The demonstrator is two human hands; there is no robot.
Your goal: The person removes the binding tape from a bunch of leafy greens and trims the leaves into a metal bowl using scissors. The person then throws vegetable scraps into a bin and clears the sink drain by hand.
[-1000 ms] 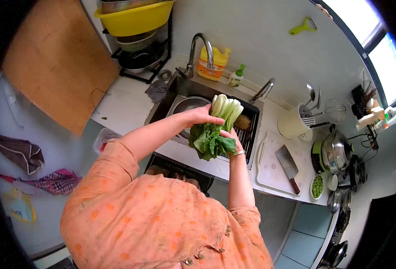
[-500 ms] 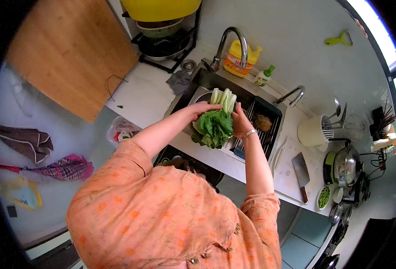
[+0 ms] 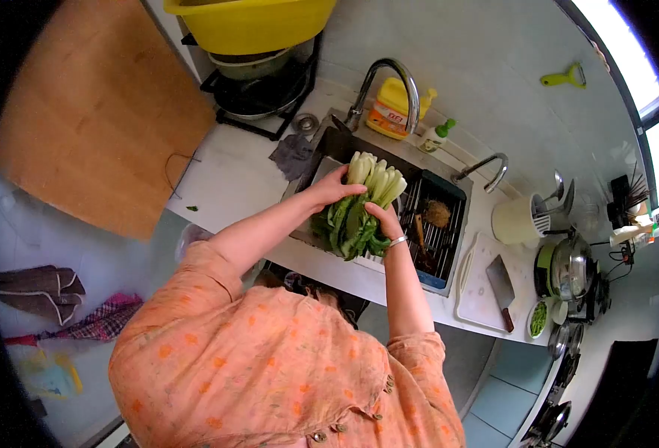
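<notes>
A bunch of leafy greens (image 3: 353, 224) with pale stalks is held over the sink (image 3: 328, 142), its stalks pointing toward the faucet (image 3: 378, 67) and its dark leaves toward my body. My left hand (image 3: 335, 187) grips it from the left side, fingers wrapped round the stalks. On the right side my right hand (image 3: 386, 218), with a bracelet at the wrist, closes round the bunch where stalks meet leaves. The lower leaves hang over the sink's front edge. Behind the greens, part of the basin is hidden.
Right of the greens is a rack (image 3: 443, 246) with a brown scrubber (image 3: 438, 213). A cleaver (image 3: 500, 284) lies on a white cutting board (image 3: 479, 295), beside a bowl of green pieces (image 3: 538, 319). Detergent bottles (image 3: 389, 112) stand behind the sink; a grey cloth (image 3: 294, 155) lies left.
Both hands have shifted on the bunch, which now shows more spread stalks and leaves. The right hand has moved slightly left and down. The camera view has shifted a little.
</notes>
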